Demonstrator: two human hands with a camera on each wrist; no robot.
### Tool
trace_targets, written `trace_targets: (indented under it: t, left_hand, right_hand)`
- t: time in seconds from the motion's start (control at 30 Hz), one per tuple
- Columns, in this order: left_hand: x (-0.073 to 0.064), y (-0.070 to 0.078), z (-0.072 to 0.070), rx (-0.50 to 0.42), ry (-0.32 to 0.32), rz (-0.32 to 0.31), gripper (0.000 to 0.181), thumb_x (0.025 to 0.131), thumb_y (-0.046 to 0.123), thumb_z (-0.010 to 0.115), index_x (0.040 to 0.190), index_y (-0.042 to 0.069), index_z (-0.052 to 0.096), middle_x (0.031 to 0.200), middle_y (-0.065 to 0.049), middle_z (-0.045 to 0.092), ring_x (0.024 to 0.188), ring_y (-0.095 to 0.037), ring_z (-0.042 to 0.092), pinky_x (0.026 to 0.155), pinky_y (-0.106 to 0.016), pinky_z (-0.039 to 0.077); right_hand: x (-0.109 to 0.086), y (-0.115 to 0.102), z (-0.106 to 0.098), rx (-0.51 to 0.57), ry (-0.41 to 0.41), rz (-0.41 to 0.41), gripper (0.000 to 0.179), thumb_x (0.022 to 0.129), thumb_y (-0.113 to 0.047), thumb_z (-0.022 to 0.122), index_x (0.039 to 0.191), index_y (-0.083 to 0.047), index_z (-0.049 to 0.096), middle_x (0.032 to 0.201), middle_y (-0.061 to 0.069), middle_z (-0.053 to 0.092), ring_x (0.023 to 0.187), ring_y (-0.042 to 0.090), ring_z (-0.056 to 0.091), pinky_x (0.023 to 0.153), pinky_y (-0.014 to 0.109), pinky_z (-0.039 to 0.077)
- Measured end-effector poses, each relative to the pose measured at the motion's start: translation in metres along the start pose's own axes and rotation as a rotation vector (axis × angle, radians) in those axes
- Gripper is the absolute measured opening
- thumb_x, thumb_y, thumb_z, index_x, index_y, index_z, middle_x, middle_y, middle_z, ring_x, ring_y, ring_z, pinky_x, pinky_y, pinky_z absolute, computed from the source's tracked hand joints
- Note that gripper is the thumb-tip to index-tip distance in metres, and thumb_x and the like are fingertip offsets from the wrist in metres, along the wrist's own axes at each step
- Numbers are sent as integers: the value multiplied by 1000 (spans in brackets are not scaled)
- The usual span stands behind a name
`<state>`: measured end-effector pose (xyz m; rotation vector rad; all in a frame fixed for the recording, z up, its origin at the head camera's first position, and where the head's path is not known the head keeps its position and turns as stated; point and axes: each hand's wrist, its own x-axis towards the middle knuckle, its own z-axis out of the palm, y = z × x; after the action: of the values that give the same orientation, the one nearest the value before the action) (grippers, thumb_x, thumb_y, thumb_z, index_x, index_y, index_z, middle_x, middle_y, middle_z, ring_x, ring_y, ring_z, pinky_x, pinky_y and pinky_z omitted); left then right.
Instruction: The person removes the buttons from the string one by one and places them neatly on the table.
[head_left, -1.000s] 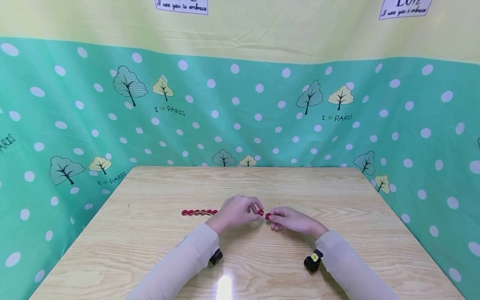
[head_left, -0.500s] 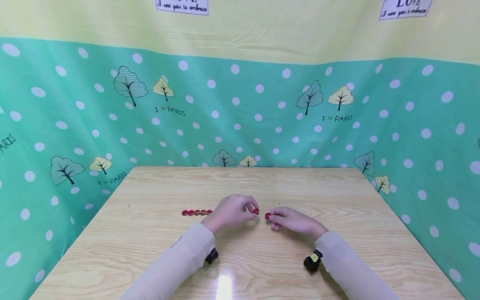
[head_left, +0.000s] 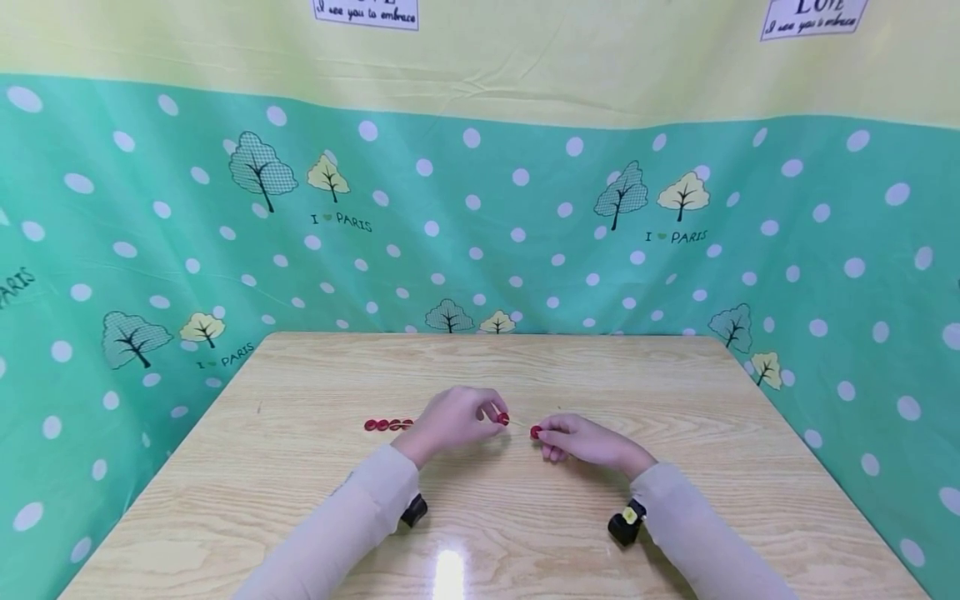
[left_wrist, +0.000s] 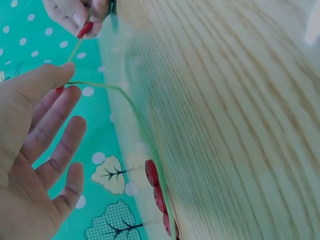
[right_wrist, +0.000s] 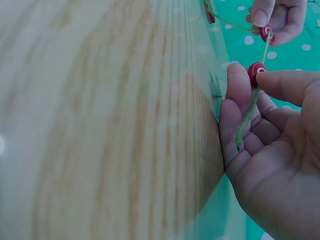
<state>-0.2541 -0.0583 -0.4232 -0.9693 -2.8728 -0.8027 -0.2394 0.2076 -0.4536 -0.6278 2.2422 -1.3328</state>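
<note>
My left hand [head_left: 457, 419] pinches a red button [head_left: 503, 418] between thumb and index finger, just above the table's middle. The button in my right hand [head_left: 581, 440], also a red button [right_wrist: 257, 73], sits between thumb and fingertips. Through both runs a thin green string [right_wrist: 246, 122], its thicker end hanging across my right palm. A short stretch of string spans the gap between the hands. From my left fingertips the string droops to the table beside a row of several red buttons [left_wrist: 159, 199], partly hidden behind my left hand in the head view.
Pale wood grain covers the table [head_left: 495, 367]. Behind it hangs a green and yellow curtain [head_left: 517, 225] with dots and trees. Black wrist cameras sit at the cuffs, one on the left [head_left: 412, 510] and one on the right [head_left: 624, 527].
My left hand has slid left with its button, away from the right hand, and more string shows between them. It covers more of the row now. My right hand has stayed in place.
</note>
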Motion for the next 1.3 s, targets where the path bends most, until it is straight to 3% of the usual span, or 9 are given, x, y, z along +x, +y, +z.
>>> trace_targets:
  t: [0.6,0.9,1.3]
  left_hand:
    - [-8,-11,-10,14,32,-4,16,88,31,77,103,27,71,88,16,71,85,-5,65,80,-34,52]
    - [-14,-18,-17,10,26,-55,17,89,32,77,104,29,70,88,17,70,83,-3,64,78,-32,51]
    - [-22,-28,-25,14,48,-59,17,87,31,79,102,28,71,87,18,69,82,-5,64,76,-35,51]
  right_hand:
    - [-2,0,0,33,2,3,30,107,-22,49,112,5,61,91,8,65,82,17,59,73,26,52]
    - [-2,-1,1,9,11,17,29,108,-23,48,111,2,63,90,6,65,82,19,59,73,27,50]
    - [-2,-1,0,34,0,-8,30,107,-22,50,111,5,62,89,8,65,80,15,59,72,26,52]
